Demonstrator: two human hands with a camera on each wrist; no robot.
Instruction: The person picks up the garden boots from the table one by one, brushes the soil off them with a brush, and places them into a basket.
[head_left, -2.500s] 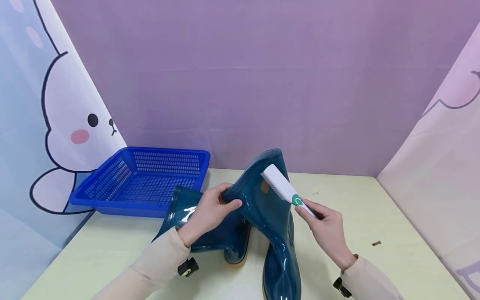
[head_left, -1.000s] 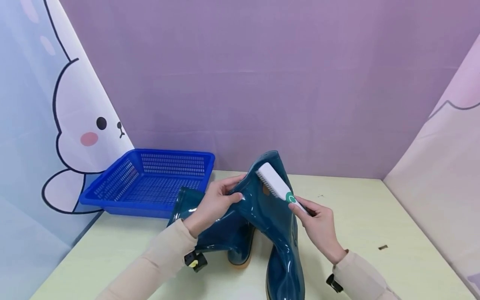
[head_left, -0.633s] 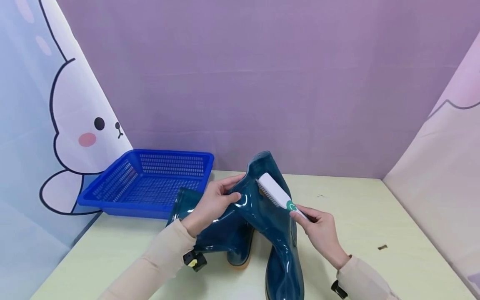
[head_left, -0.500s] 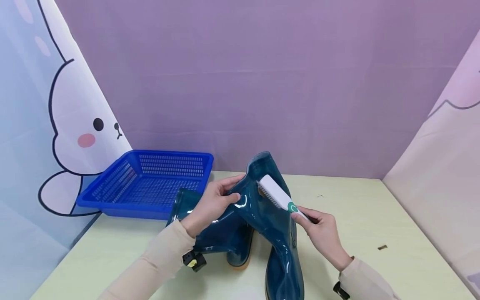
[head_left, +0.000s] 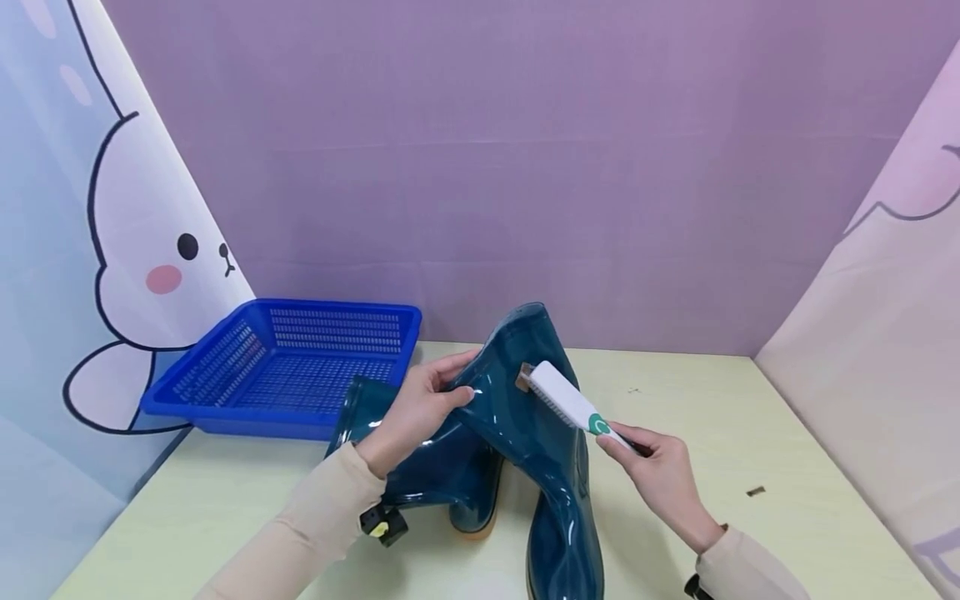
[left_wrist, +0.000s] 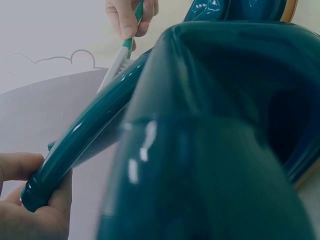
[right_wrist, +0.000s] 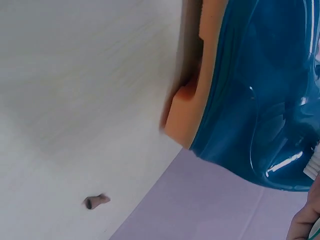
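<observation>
A glossy dark teal rubber boot [head_left: 517, 425] stands at mid-table, its shaft tilted. My left hand [head_left: 420, 408] pinches the shaft's upper edge between thumb and fingers; the left wrist view shows this boot edge [left_wrist: 50, 182] between them. My right hand [head_left: 663, 471] grips the handle of a white brush [head_left: 562, 393] with a green mark. Its bristles face the shaft, their front end at a small brown patch [head_left: 523, 377]. Part of the patch is hidden behind the brush. In the right wrist view, the boot's orange-tan sole [right_wrist: 187, 117] shows, with only part of the right hand at the edge.
A second teal boot [head_left: 442, 471] stands to the left, partly behind my left forearm. Behind it is a blue perforated plastic basket [head_left: 285, 425]. A small brown scrap [head_left: 756, 491] lies on the pale table [head_left: 697, 425] at right. A purple backdrop [head_left: 525, 167] rises behind.
The brush has gone up and down along the shaft and now sits slightly lower and farther right, exposing more of the brown patch. My left hand keeps its hold. The view has shifted slightly.
</observation>
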